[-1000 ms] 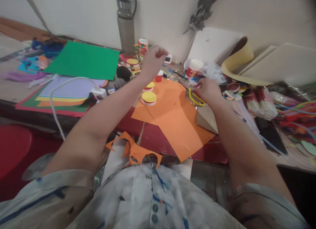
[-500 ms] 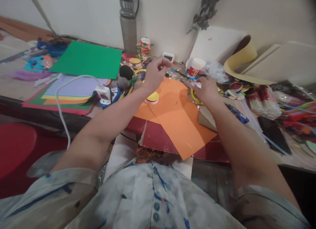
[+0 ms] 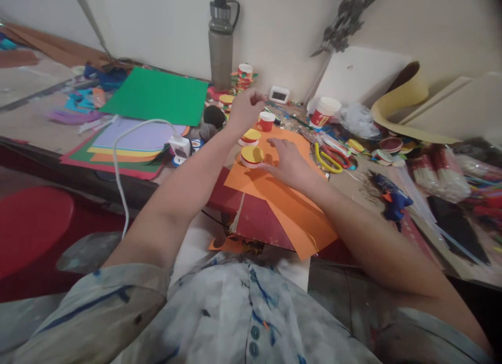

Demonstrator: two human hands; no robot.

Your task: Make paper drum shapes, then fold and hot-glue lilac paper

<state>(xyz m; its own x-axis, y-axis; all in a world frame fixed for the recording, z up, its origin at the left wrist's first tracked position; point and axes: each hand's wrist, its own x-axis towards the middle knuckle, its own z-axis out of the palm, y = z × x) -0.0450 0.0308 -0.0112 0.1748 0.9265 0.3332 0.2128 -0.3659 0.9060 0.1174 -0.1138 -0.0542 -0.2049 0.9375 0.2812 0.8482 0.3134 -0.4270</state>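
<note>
My right hand [image 3: 288, 162] reaches low over orange paper [image 3: 247, 178], its thumb and fingers spread. Its thumb is beside a short red-and-white cup piece with a yellow top [image 3: 251, 156]; whether they touch I cannot tell. Just behind stands a second yellow-topped cup piece [image 3: 250, 137], partly hidden by my left forearm. My left hand [image 3: 246, 110] is raised farther back, fingers curled together at the tips; anything held there is too small to make out. Near it on the table is a red cup piece with a white top [image 3: 265, 121].
Yellow-handled scissors [image 3: 328, 161] and a blue glue gun [image 3: 394, 196] lie to the right. A red-and-white paper cup [image 3: 325, 112] stands behind them. Green paper [image 3: 157, 94], a white charger with cable [image 3: 180, 146] and a grey bottle [image 3: 220, 55] are left and back.
My right hand has moved left and nearer, from beside the scissors to the yellow-topped cup piece, and its fingers have spread. My left hand stays raised, fingers curled. The view has shifted slightly.
</note>
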